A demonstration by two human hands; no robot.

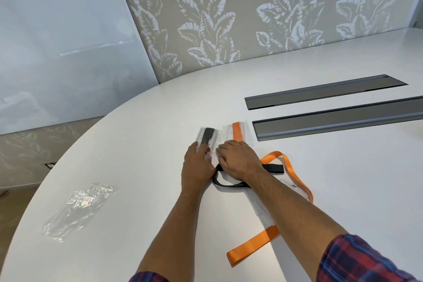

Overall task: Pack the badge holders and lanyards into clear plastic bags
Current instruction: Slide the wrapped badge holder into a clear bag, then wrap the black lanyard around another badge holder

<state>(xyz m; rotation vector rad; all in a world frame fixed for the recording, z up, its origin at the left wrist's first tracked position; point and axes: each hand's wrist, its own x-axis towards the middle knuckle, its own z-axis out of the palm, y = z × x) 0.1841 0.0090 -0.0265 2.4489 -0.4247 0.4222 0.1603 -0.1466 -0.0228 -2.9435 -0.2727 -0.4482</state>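
— What surface and room are shown?

— A glossy white rounded table (142, 135) is seen against a wall papered with pale leaf prints (251, 11); a frosted glass panel (59, 30) stands at far left. Two long grey recessed cable trays (320, 91) are set into the tabletop at far right.

— What else is laid out, and what is covered?

— A crumpled stack of clear plastic bags (77, 208) lies near left, well apart from the hands. At centre, a bagged badge holder with a black lanyard (207, 136) is pinned flat under the left hand (198, 167), fingers pressed together and extended. Just beside it, a bagged holder with an orange strap (238, 133) is partly hidden by the right hand (238, 160), whose fingers are curled down onto the plastic. A black lanyard loop (229, 183) is crossed by the right forearm.

— Materials?

— Flat woven orange ribbon (251, 245) trails nearer; plaid sleeves (366, 261) are visible.
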